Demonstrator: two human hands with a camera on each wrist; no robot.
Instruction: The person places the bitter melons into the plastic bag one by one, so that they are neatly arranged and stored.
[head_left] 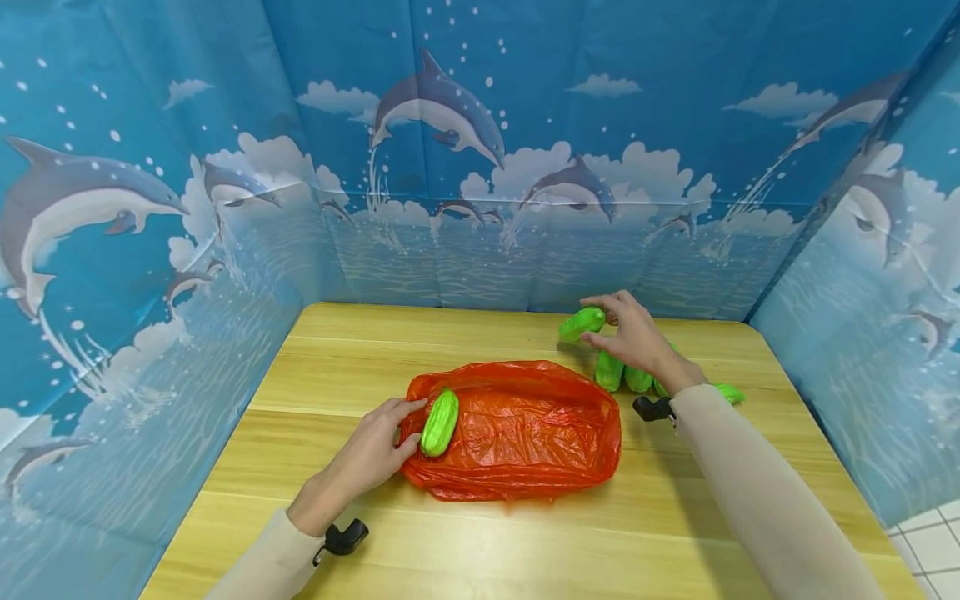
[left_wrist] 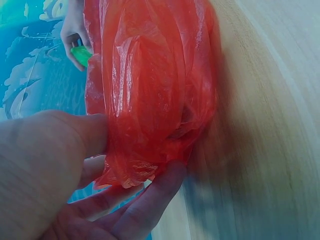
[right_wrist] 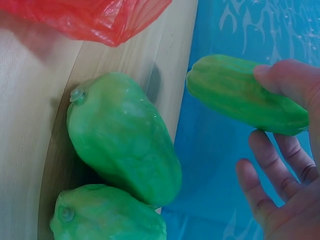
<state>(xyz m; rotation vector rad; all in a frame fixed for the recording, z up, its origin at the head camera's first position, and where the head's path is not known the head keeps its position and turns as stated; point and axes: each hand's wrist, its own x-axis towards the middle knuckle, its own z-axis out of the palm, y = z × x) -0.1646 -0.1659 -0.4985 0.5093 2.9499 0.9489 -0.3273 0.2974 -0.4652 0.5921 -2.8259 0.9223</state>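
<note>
A red plastic bag [head_left: 525, 475] lies spread wide on the wooden table. Inside its left end rests a green, oblong, ridged fruit [head_left: 440, 422]. My left hand [head_left: 372, 444] holds the bag at that end, thumb and fingers on either side of the crumpled plastic [left_wrist: 145, 100]. Beyond the bag's far right corner, my right hand [head_left: 630, 337] grips another green oblong fruit [right_wrist: 240, 92] above the table, with the thumb on one side and fingertips on the other. Several more of these fruits [right_wrist: 122, 137] lie under and beside the right forearm, partly hidden by it.
The light wooden table [head_left: 300, 450] ends at the back against a blue dolphin-print curtain [head_left: 480, 250], which also hangs on both sides. At the right, one more green fruit [head_left: 729, 392] shows past the sleeve. White floor tiles [head_left: 930, 542] appear at lower right.
</note>
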